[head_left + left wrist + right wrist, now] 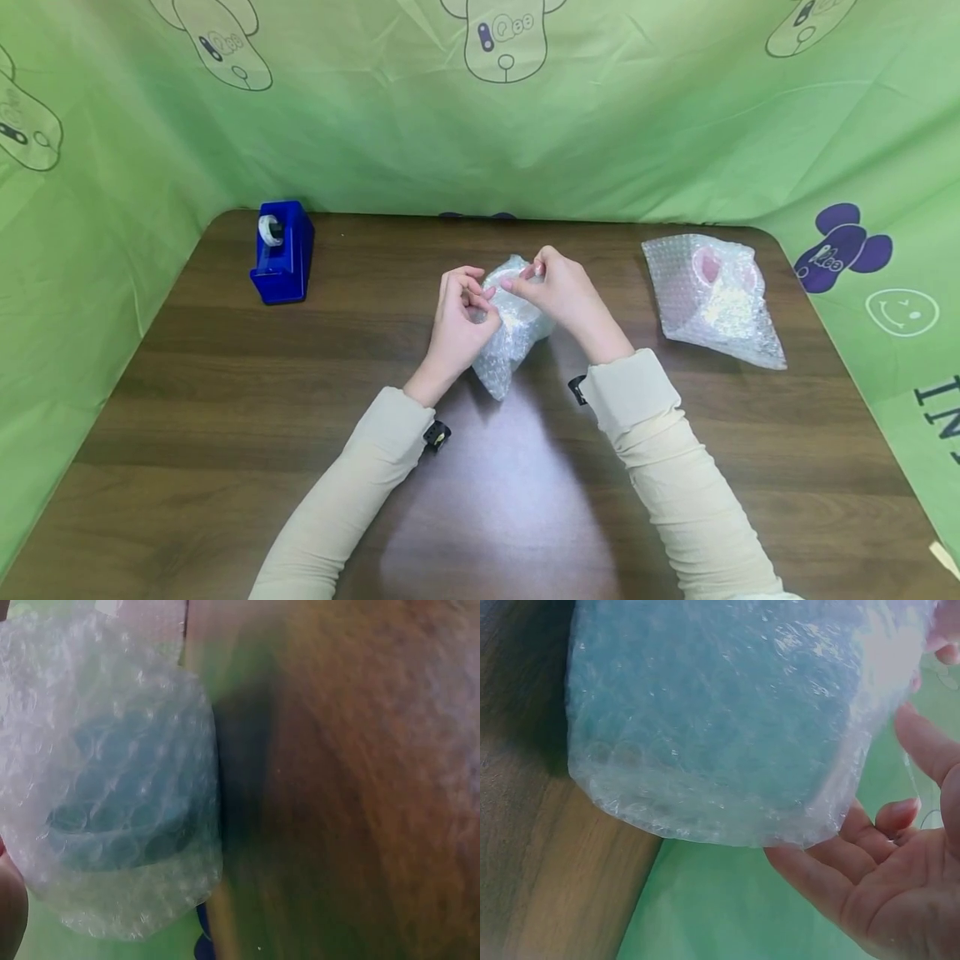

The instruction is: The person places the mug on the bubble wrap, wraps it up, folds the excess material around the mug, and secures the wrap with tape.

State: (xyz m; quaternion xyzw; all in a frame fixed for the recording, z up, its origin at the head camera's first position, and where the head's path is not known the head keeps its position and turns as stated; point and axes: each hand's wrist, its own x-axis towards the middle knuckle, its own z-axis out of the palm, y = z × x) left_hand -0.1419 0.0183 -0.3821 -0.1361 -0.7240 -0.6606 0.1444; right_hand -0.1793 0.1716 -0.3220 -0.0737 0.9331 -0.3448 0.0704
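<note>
A small bubble-wrapped package (513, 333) is at mid-table, tilted, one corner pointing toward me. Through the wrap in the left wrist view shows a blue-green thing (127, 795); its kind is veiled by the bubbles. My left hand (461, 321) holds the package's left side, thumb and fingers bent at its upper edge. On the far right side my right hand (570, 296) pinches the top of the wrap between thumb and forefinger. Fingertips of the two hands nearly meet above it. The right wrist view has the bubble wrap (712, 735) close up, fingers along its edge.
A blue tape dispenser (285, 258) with a roll of tape stands at the back left. Another bubble-wrap parcel (712, 300) with something pink inside lies at the right. A green printed curtain (375, 142) surrounds the back and sides of the wooden table (225, 433).
</note>
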